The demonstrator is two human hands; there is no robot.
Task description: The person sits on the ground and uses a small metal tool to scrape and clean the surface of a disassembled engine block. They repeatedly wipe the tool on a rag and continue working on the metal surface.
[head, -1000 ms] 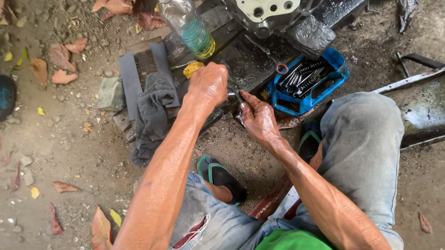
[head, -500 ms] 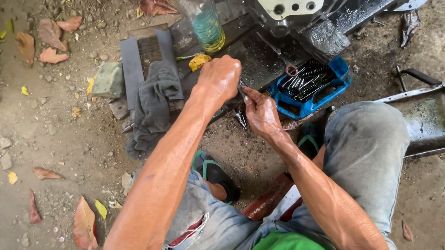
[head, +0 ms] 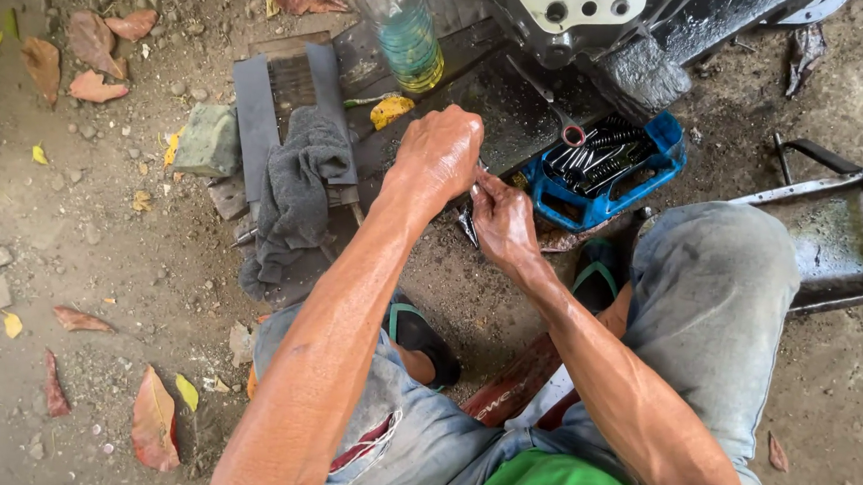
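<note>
A person sits low over the dirt ground (head: 80,285) with both knees bent, in worn blue jeans and green flip-flops. The left hand (head: 440,154) is curled into a fist, closed around something small that the fingers hide. The right hand (head: 502,221) sits just beside it, touching it, with the fingers pinched on a small shiny metal part (head: 469,225) that peeks out under the hand. What kind of part it is cannot be told. Both hands are held over a dark, greasy board (head: 514,130) on the ground, right in front of the knees. Just to the right of the hands is a blue plastic tray (head: 588,203) full of dark metal tools. To the left of the hands a gray rag (head: 293,193) lies over a flat dark piece of wood. Beside the rag is a green block (head: 208,141). Past the hands stands a clear plastic bottle (head: 406,38) with bluish liquid in it, and a small yellow thing (head: 391,110) lies near it. A metal pan (head: 839,241) sits far to the right. Dry brown and yellow leaves lie about on the ground.
</note>
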